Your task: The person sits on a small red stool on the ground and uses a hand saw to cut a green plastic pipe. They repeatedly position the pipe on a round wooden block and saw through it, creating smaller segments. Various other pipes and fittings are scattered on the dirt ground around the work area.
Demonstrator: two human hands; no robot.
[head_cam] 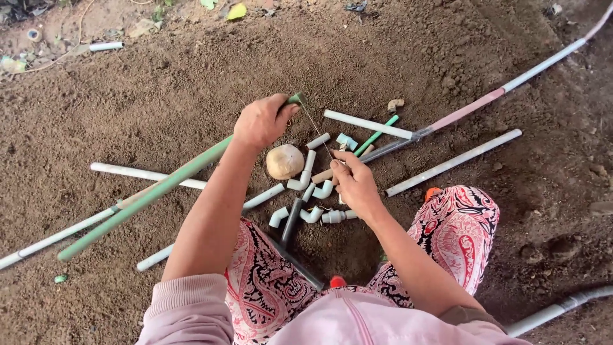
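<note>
My left hand (pixel 260 121) grips the far end of a long green pipe (pixel 147 198) that slants down to the left over the soil. From that end a thin strand of thread or tape (pixel 315 131) runs to my right hand (pixel 355 184), which pinches it between thumb and fingers. Between and below my hands lie a round tan stone (pixel 285 161), several white elbow fittings (pixel 311 214) and short pipe pieces (pixel 318 140).
Bare brown soil (pixel 159 89) all around. Long white pipes lie to the left (pixel 140 172) and right (pixel 453 163); a pink-and-white pipe (pixel 511 83) runs to the upper right. A short green pipe (pixel 377 134), a dark pipe (pixel 292 220) and my patterned trouser knees (pixel 456 230) are close by.
</note>
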